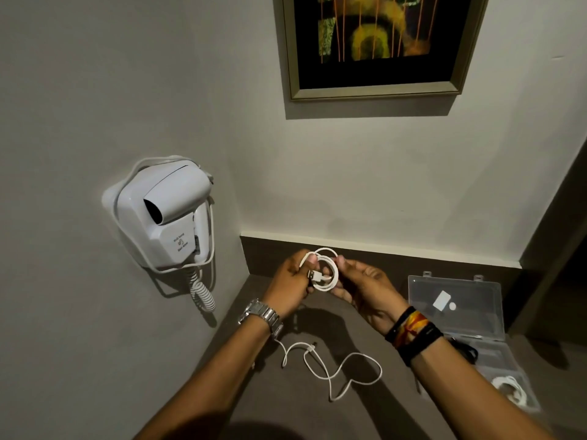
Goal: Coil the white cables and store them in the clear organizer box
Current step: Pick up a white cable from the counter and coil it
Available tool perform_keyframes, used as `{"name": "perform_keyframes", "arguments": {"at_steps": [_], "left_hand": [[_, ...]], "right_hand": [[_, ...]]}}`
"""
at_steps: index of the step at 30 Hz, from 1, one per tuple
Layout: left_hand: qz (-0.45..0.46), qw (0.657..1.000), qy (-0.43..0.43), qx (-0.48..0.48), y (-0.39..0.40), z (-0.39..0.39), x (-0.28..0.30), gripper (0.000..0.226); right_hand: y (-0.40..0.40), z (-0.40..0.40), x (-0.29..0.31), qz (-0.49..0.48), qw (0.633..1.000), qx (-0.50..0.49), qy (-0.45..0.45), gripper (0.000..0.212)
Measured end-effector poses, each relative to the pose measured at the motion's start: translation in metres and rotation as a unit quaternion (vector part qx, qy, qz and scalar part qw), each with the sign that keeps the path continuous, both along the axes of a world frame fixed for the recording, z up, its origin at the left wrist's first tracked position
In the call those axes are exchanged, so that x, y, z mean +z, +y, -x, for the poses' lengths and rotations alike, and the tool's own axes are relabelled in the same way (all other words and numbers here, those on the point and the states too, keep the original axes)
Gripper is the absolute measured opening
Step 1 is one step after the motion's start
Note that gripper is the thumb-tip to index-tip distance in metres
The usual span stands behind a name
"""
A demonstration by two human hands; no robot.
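A white cable (330, 270) wound into a small coil hangs above the dark counter, gripped on both sides. My left hand (290, 282) pinches its left side near the USB plug. My right hand (362, 285) grips the coil's right side. A second white cable (330, 368) lies loose and uncoiled on the counter below my wrists. The clear organizer box (508, 357) stands open at the right, its lid (460, 300) leaning back toward the wall. Another coiled white cable (511, 390) rests in the box's near compartment, and a dark cable (467, 347) lies in it behind my right wrist.
A white wall-mounted hair dryer (165, 214) with a spiral cord hangs on the left wall. A framed picture (374, 46) hangs on the back wall above the counter (286, 404). A dark wall edge rises at the far right.
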State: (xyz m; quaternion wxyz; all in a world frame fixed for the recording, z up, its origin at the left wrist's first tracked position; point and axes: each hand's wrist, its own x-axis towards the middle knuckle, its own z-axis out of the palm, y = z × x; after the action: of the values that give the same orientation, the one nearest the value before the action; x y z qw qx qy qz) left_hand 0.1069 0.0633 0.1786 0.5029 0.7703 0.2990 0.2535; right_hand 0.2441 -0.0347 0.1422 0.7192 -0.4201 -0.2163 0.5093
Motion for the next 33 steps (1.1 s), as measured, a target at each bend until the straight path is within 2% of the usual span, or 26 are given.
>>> {"name": "perform_keyframes", "arguments": {"at_steps": [2, 4, 6, 10, 12, 15, 19, 21, 23, 26, 30, 33], "left_hand": [[-0.085, 0.996, 0.033, 0.013, 0.001, 0.001, 0.000, 0.031], [-0.124, 0.991, 0.048, 0.010, 0.002, 0.001, -0.001, 0.034], [-0.118, 0.992, 0.045, 0.000, 0.000, -0.001, -0.005, 0.034], [-0.102, 0.994, 0.030, 0.012, -0.003, -0.007, -0.009, 0.033], [-0.102, 0.994, 0.022, 0.031, 0.002, -0.007, -0.006, 0.033], [-0.046, 0.997, 0.005, 0.054, 0.013, -0.006, -0.002, 0.034], [0.112, 0.992, -0.059, 0.008, 0.016, -0.003, -0.005, 0.031], [0.176, 0.981, -0.082, -0.028, 0.012, -0.003, -0.009, 0.030], [0.199, 0.975, -0.081, -0.052, 0.007, -0.002, -0.012, 0.029], [0.149, 0.987, -0.057, -0.036, 0.001, -0.003, -0.013, 0.028], [0.075, 0.996, -0.048, -0.014, -0.001, -0.006, -0.012, 0.031], [0.050, 0.998, -0.036, -0.010, 0.000, -0.007, -0.015, 0.032]], "right_hand": [[-0.003, 0.005, -0.001, 0.011, 0.998, 0.044, -0.034, 0.029], [-0.005, 0.009, -0.001, 0.034, 0.994, 0.056, -0.089, 0.021], [-0.005, 0.013, 0.001, 0.058, 0.993, 0.048, -0.089, 0.018], [-0.008, 0.013, 0.003, 0.122, 0.986, 0.065, -0.097, 0.029], [-0.013, 0.012, -0.001, 0.148, 0.977, 0.083, -0.129, 0.023], [-0.020, 0.009, -0.009, 0.151, 0.962, 0.034, -0.223, 0.013], [-0.017, -0.006, -0.012, 0.119, 0.934, -0.062, -0.331, 0.018], [-0.013, -0.014, -0.011, 0.104, 0.948, -0.104, -0.282, 0.010], [-0.010, -0.018, -0.012, 0.068, 0.973, -0.123, -0.181, 0.006], [-0.010, -0.014, -0.012, 0.017, 0.995, -0.086, -0.053, 0.014], [-0.012, -0.006, -0.009, 0.003, 0.999, 0.001, 0.035, 0.023], [-0.017, 0.002, -0.008, 0.001, 0.993, 0.076, 0.088, 0.043]]}}
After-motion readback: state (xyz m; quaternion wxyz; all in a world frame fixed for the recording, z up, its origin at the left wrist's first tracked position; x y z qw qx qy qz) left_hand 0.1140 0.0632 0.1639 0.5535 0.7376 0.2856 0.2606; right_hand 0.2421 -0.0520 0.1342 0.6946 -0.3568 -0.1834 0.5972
